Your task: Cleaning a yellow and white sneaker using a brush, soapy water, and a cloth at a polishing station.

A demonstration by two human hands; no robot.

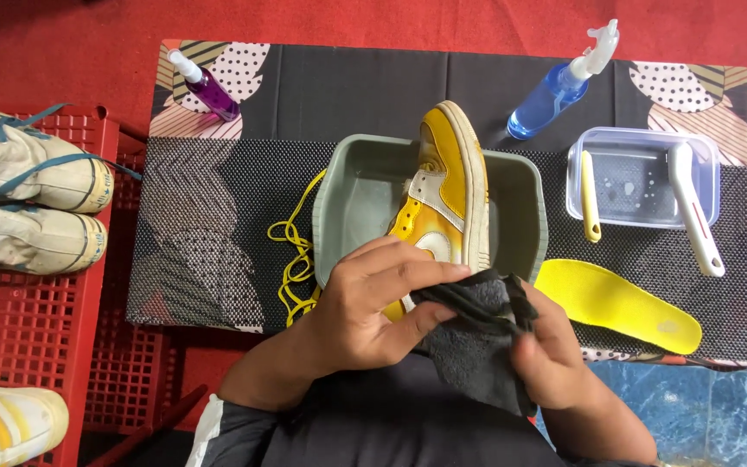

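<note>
While both hands, left hand (365,303) and right hand (546,350), grip a dark cloth (477,333), the yellow sneaker (447,195) could tip off the grey basin (347,186), being propped unheld.

Left hand (365,307) fingers curled; right hand (555,355) fingers pinched shut.

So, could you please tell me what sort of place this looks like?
Probably a home or small-shop shoe-cleaning spot on the floor: a yellow sneaker sits in a grey basin, spray bottles and brushes lie on the mat, and both hands hold a dark cloth.
</note>
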